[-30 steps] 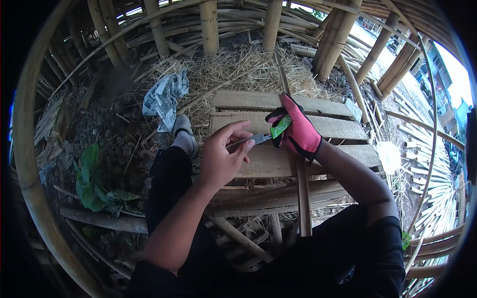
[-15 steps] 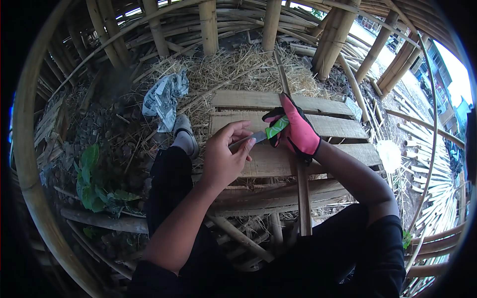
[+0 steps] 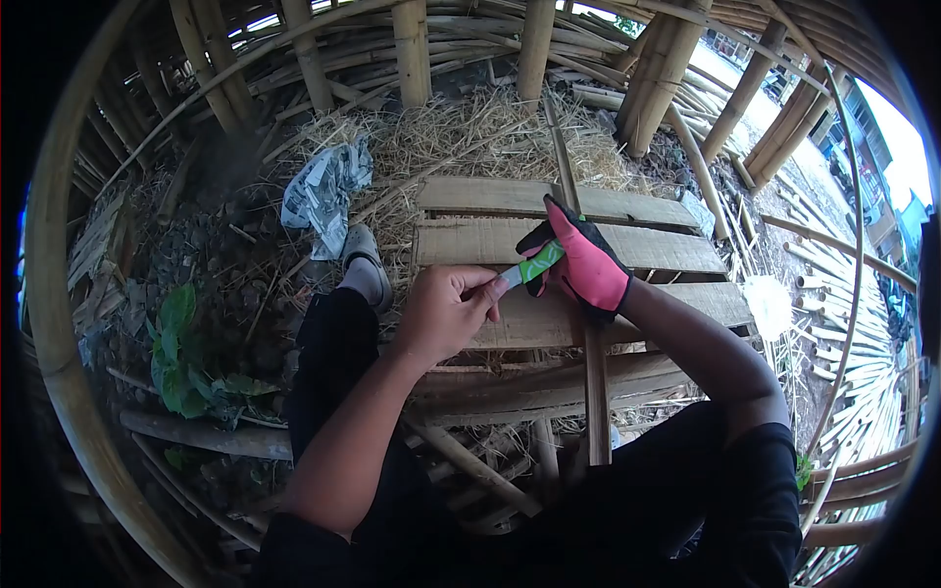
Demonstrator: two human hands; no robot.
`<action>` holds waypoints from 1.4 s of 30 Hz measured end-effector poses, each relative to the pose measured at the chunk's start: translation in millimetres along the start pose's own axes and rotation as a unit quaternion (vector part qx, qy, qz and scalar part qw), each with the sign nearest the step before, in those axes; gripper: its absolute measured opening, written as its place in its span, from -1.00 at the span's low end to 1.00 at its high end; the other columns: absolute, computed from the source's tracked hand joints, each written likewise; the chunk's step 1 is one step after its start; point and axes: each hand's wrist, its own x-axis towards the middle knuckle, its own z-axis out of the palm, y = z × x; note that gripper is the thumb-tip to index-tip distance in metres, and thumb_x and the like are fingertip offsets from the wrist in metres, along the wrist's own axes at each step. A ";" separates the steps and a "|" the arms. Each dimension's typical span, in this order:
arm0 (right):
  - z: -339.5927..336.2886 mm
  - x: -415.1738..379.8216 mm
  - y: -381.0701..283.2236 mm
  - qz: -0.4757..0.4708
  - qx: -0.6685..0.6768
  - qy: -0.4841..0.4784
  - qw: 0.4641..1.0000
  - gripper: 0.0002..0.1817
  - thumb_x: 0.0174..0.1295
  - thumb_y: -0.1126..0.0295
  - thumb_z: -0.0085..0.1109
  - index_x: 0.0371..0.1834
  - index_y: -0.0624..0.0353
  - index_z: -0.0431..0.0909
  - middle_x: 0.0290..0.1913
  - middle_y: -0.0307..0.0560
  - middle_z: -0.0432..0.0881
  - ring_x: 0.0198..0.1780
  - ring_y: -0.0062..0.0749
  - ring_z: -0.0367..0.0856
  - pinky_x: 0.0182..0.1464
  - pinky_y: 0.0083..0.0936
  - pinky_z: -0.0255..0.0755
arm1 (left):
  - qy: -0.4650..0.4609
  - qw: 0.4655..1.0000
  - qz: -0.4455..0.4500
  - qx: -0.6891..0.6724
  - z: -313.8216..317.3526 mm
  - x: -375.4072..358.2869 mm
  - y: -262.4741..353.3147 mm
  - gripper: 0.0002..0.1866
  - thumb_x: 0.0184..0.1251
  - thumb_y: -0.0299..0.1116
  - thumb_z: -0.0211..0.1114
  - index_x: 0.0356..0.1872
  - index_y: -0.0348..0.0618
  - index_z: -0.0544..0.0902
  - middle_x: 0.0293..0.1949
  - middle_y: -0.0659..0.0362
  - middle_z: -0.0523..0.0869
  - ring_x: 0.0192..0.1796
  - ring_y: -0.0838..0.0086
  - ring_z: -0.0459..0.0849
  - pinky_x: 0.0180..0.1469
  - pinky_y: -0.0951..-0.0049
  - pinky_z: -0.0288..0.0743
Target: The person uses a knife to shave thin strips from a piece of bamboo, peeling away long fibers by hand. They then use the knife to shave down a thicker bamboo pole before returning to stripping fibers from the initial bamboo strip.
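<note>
Left hand (image 3: 446, 312): bare, pinching the green-grey tool (image 3: 535, 267).
Right hand (image 3: 591, 269): gloved, curled around its green part.
Slats (image 3: 461, 241): tool could drop between, should the pinch slip.

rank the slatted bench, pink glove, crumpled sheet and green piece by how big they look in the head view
1. Slatted bench
2. Pink glove and crumpled sheet: too alike to rank
3. Green piece

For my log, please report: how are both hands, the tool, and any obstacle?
Left hand bare, pinching grey part of green-and-grey tool; right hand gloved, holding its green part. Bamboo strip crosses wooden slats beneath. Nothing visibly blocking.
</note>
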 end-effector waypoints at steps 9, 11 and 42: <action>10.5 -3.3 -7.1 0.025 -0.048 -0.047 0.997 -0.36 0.45 -0.21 -0.03 -0.11 0.27 0.61 -0.38 -0.09 0.66 -0.44 -0.42 0.66 -0.35 -0.50 0.54 | 0.040 0.997 0.020 -0.064 -1.9 -3.3 5.0 -0.73 0.46 -0.24 0.30 -0.27 -0.26 0.77 -0.61 0.29 0.66 -0.55 0.76 0.42 -0.48 0.55 0.31; 7.4 -4.2 -7.6 0.031 -0.052 -0.054 0.997 -0.41 0.44 -0.16 0.04 -0.03 0.25 0.62 -0.42 -0.13 0.63 -0.41 -0.45 0.66 -0.32 -0.51 0.54 | 0.048 0.996 0.019 -0.072 -9.9 -4.8 7.6 -0.75 0.44 -0.25 0.32 -0.24 -0.26 0.77 -0.60 0.28 0.67 -0.54 0.75 0.44 -0.48 0.55 0.32; 9.9 -13.4 -10.9 -0.034 -0.102 -0.114 0.988 -0.61 0.46 0.24 0.17 0.19 0.27 0.58 -0.25 -0.12 0.66 -0.24 -0.50 0.68 -0.14 -0.51 0.63 | 0.157 0.934 0.227 0.226 -11.5 -8.8 11.0 -0.88 0.14 -0.59 0.35 -0.27 -0.29 0.73 -0.42 0.01 0.74 -0.37 0.11 0.73 -0.34 0.29 0.57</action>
